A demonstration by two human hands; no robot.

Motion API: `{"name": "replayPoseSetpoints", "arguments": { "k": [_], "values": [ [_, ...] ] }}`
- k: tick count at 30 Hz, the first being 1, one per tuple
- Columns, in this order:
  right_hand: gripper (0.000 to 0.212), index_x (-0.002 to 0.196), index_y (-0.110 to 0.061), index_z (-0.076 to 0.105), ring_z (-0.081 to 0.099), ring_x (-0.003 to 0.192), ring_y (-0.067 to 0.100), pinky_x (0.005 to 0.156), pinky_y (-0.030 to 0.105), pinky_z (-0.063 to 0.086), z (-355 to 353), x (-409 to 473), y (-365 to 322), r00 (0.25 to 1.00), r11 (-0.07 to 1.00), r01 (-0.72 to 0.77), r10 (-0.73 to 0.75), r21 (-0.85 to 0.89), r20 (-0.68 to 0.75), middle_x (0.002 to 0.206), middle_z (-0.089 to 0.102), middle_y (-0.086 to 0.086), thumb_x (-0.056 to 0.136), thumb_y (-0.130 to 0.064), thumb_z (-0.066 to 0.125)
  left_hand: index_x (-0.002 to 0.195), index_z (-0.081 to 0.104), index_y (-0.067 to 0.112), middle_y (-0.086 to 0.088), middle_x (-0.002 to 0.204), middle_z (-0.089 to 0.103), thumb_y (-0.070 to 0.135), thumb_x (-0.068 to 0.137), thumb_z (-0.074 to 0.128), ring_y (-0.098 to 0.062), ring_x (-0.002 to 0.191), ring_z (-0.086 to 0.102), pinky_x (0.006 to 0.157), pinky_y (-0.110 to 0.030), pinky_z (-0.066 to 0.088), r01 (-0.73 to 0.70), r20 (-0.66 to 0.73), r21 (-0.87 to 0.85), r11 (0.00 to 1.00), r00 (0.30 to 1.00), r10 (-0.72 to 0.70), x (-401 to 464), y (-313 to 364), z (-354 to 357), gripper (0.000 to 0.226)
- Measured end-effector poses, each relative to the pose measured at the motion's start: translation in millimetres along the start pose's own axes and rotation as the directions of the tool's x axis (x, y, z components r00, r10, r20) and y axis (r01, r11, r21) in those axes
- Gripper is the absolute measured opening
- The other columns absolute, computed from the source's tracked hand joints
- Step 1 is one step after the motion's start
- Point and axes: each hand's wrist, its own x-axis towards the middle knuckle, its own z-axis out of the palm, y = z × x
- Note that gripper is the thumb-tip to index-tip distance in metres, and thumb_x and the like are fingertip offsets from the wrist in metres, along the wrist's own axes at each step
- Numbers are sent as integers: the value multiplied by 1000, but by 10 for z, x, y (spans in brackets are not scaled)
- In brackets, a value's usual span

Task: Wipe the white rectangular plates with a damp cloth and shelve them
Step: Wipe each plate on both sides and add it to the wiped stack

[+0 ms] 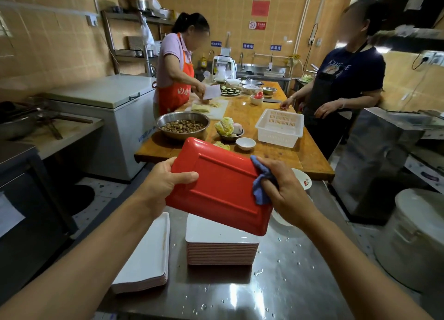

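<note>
I hold a rectangular plate [219,187] tilted in the air, its red underside facing me. My left hand [165,180] grips its left edge, thumb on the red back. My right hand [286,190] grips the right edge together with a bunched blue cloth [260,187]. Below the plate, a tall stack of white rectangular plates [221,245] stands on the steel counter [288,283]. A lower stack of the same plates [146,254] lies to its left, at the counter's edge.
Water drops dot the counter. A round plate [304,179] lies behind my right hand. Beyond is a wooden table [276,151] with a steel bowl [182,125], a white basket [280,127] and a small bowl [245,143]. Two persons stand at it. A large pot [418,235] stands right.
</note>
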Motion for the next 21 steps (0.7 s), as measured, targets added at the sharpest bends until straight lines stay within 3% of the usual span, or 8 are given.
{"name": "replayPoseSetpoints", "arguments": {
  "k": [2, 6, 10, 12, 17, 21],
  "values": [
    [43, 131, -43, 37, 43, 119, 9, 102, 37, 39, -16, 5, -19, 1000, 998, -22, 22, 67, 3, 127, 45, -7, 91, -28, 41, 114, 60, 13, -16, 110, 68, 12, 60, 73, -32, 94, 68, 76, -43, 58, 44, -24, -72, 996, 999, -46, 8, -52, 6, 56],
    [49, 139, -27, 38, 23, 137, 12, 110, 29, 22, 25, 14, -120, 999, 998, -38, 37, -42, -25, 152, 24, -4, 89, -26, 38, 115, 60, 13, -18, 113, 66, 8, 74, 66, -38, 102, 62, 87, -51, 51, 115, -112, -210, 971, 984, -140, 22, -123, 67, 42],
    [50, 142, -25, 34, 5, 145, 8, 114, 23, 12, 102, -254, -122, 998, 989, 67, -64, -131, 25, 156, 13, -10, 92, -31, 39, 106, 61, 17, -12, 99, 68, 10, 85, 62, -31, 90, 64, 77, -44, 52, 156, -180, -318, 935, 958, -221, 47, -147, 102, 22],
    [52, 144, -24, 31, 5, 145, 10, 114, 22, 11, 169, -372, -96, 993, 974, 112, -115, -197, -5, 156, 12, -11, 93, -32, 39, 103, 60, 17, -10, 92, 67, 12, 86, 63, -28, 83, 63, 69, -42, 51, 180, -201, -372, 911, 942, -269, 52, -156, 138, 18],
    [49, 142, -18, 33, 22, 142, 25, 113, 48, 27, 292, -376, -86, 977, 938, 77, -138, -339, -162, 152, 30, 5, 96, -32, 38, 99, 58, 14, -13, 88, 67, 16, 86, 64, -30, 80, 64, 64, -46, 50, 216, -169, -474, 854, 929, -329, 17, -126, 263, 15],
    [51, 140, -15, 39, 27, 140, 29, 111, 54, 24, 550, -337, -287, 971, 880, 136, -209, -456, -114, 147, 39, 8, 99, -44, 31, 125, 51, 11, -17, 97, 65, 27, 89, 61, -32, 83, 63, 64, -46, 50, 222, -137, -510, 831, 933, -333, 19, -158, 348, 40]
  ]
}}
